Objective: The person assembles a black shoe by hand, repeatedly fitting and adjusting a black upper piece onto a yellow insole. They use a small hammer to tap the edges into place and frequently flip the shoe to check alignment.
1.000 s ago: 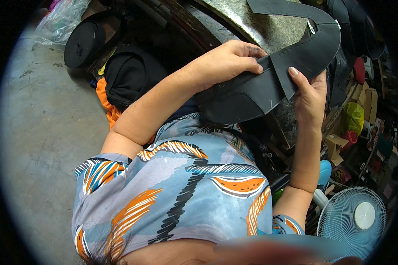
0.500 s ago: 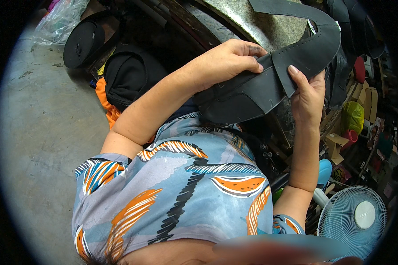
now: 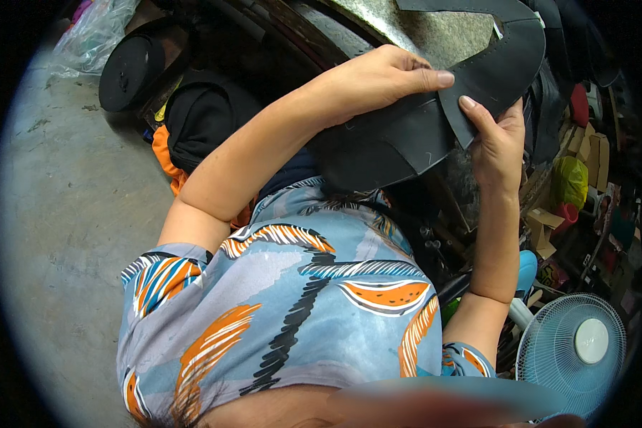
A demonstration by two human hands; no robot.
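Note:
A black, stitched leather piece that looks like a shoe upper is held up in front of me. Its curved band sweeps away to the upper right, with a row of small marks along the edge. My left hand is closed on the far edge, its thumb lying on top by the seam. On the right side, my right hand pinches the overlapping flap, thumb above and fingers behind. Loose pale thread ends show on the black surface.
A stone-like worktop lies beyond my hands. More black pieces hang at the far right. A fan stands at lower right, below cardboard boxes and a yellow bag. Black fabric and a plastic bag are at left.
My left hand has shifted right and slightly away, its thumb now nearer the flap's edge. The upper has tilted and moved a little away from me. My right hand keeps its grip.

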